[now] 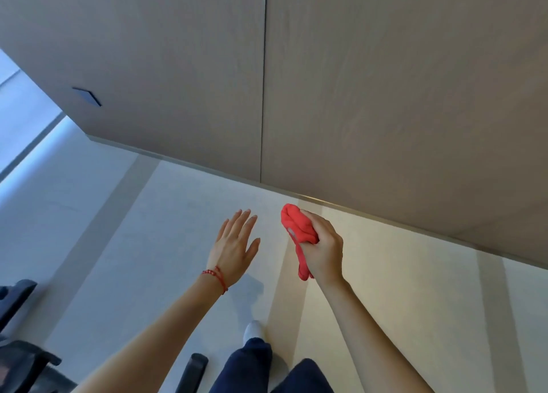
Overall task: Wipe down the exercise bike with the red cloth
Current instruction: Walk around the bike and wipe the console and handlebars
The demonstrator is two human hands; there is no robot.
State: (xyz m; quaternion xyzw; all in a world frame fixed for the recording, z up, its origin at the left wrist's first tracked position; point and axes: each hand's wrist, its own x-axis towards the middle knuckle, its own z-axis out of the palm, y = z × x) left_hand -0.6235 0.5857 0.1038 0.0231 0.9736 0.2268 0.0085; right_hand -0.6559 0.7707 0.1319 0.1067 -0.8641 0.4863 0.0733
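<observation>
Right hand (321, 250) clenched around the bunched red cloth (298, 229) — one tail of fabric hanging below the fist, the rest bulging out above the thumb. Left hand (234, 244) released, fingers spread and extended forward, palm down, grasping nothing; red beaded bracelet (218, 275) at the wrist. Both held out in mid-air above a pale floor (148, 244), near each other but apart, not touching any surface. Beyond, a tan panelled wall (385, 96) with a vertical seam and a small dark rectangular fitting (87, 96) set into it at left. Dark blue trouser legs (252, 366) and one white shoe (253, 330) low in the middle. Black parts at the lower left edge (20, 360) and a black bar end (194, 369) beside the leg — possibly the exercise bike, but too cropped to tell. No containers in sight.
</observation>
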